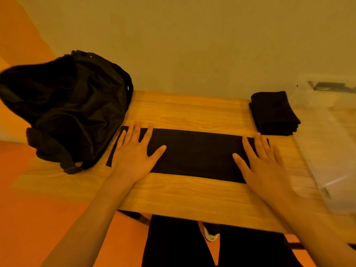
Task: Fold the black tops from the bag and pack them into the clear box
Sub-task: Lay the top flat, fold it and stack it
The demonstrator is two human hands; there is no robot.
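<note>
Warm amber cast over everything.

- Table [192, 112]: honey-yellow wood, long straight grain lines, paler and darker bands side by side.
- Black top [196, 157]: flat, plain black, no print or pattern to be seen.
- Stack of folded tops [273, 112]: same plain black.
- Bag [77, 105]: black, faint dull sheen on the creases; straps black too.
- Clear box [327, 132]: see-through, milky pale, a dark grey strip near its far edge.
- Wall [192, 45]: plain muted tan-yellow.
- Floor [38, 189]: flat orange.
- Trousers [173, 243]: black.
- Shoe [211, 235]: white; markings too small to tell.
</note>
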